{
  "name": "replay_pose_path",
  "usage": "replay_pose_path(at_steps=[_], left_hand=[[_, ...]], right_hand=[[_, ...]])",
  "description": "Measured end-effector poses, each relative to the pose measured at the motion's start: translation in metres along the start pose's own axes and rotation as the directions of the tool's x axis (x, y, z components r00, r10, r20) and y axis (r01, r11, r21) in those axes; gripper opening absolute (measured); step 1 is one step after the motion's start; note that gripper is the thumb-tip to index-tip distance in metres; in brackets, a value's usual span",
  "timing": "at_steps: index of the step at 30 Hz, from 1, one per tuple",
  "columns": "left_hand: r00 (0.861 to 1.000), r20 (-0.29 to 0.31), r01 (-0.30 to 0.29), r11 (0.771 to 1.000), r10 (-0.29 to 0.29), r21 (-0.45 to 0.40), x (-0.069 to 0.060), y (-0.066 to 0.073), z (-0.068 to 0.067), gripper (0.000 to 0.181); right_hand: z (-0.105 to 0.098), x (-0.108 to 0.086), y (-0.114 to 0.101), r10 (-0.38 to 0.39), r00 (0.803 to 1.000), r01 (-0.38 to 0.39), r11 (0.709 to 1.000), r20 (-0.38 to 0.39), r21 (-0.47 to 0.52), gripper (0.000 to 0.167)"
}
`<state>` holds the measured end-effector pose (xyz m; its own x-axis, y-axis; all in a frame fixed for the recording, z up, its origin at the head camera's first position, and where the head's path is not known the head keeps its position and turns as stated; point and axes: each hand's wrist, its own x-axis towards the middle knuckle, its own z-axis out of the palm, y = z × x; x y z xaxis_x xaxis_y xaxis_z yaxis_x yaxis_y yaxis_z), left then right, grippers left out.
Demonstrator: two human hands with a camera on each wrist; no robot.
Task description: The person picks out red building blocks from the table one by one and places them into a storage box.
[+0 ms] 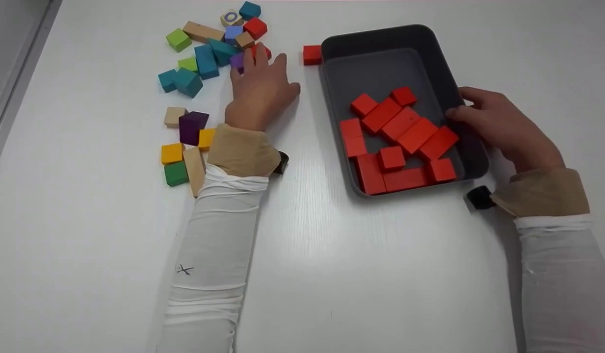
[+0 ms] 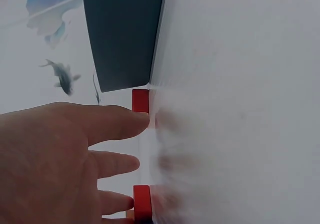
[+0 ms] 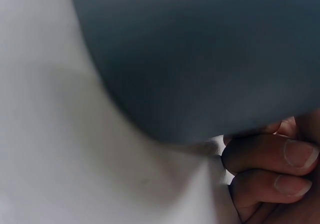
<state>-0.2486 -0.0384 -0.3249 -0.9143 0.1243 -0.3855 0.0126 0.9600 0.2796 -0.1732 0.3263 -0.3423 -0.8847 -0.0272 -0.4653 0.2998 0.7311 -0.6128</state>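
My left hand (image 1: 260, 93) reaches over the loose blocks with its fingers spread. Its fingertips are at a red block (image 1: 267, 52), partly hidden under them, beside a purple block (image 1: 237, 61). In the left wrist view, a finger meets the side of a red block (image 2: 143, 204); the thumb is near another red block by the tray. My right hand (image 1: 511, 122) grips the right wall of a dark grey tray (image 1: 376, 68), thumb at the rim. The right wrist view shows its curled fingers (image 3: 270, 154) below the tray. Several red blocks (image 1: 400, 122) lie inside the tray.
A red block (image 1: 312, 55) sits against the tray's left side. Teal blocks (image 1: 207, 62), green blocks (image 1: 178, 40) and a long wooden block (image 1: 203, 32) lie at the upper left. Nearer are yellow blocks (image 1: 172, 153), a dark purple block (image 1: 192, 128) and a dark green block (image 1: 176, 174).
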Motion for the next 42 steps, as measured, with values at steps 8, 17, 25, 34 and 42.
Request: replay_pose_path(at_steps=[8, 17, 25, 34, 42], left_hand=[[0.998, -0.062, -0.018, 0.999, 0.020, 0.029, -0.0024, 0.0012, 0.0007, 0.072], [0.996, -0.085, 0.001, 0.997, 0.006, 0.079, -0.0012, 0.0052, -0.0021, 0.064], [0.993, -0.112, -0.011, 0.995, 0.022, 0.096, 0.0004, 0.0015, -0.0036, 0.059], [0.997, -0.070, -0.018, 1.000, 0.020, 0.025, -0.0001, -0.0044, -0.0056, 0.064], [0.998, -0.054, -0.039, 0.997, 0.043, 0.061, -0.0014, -0.0012, -0.0042, 0.066]], right_hand=[[0.0003, 0.0006, 0.0001, -0.004, 1.000, 0.004, 1.000, 0.000, -0.011, 0.062], [-0.0001, 0.0028, 0.0021, -0.003, 1.000, 0.003, 1.000, -0.009, 0.010, 0.063], [0.0003, 0.0023, 0.0017, 0.009, 1.000, -0.009, 1.000, -0.005, 0.004, 0.063], [-0.0006, 0.0006, -0.0003, 0.011, 1.000, -0.012, 1.000, -0.010, -0.007, 0.063], [0.0009, -0.0009, 0.0008, 0.017, 1.000, -0.017, 1.000, -0.008, 0.009, 0.063]])
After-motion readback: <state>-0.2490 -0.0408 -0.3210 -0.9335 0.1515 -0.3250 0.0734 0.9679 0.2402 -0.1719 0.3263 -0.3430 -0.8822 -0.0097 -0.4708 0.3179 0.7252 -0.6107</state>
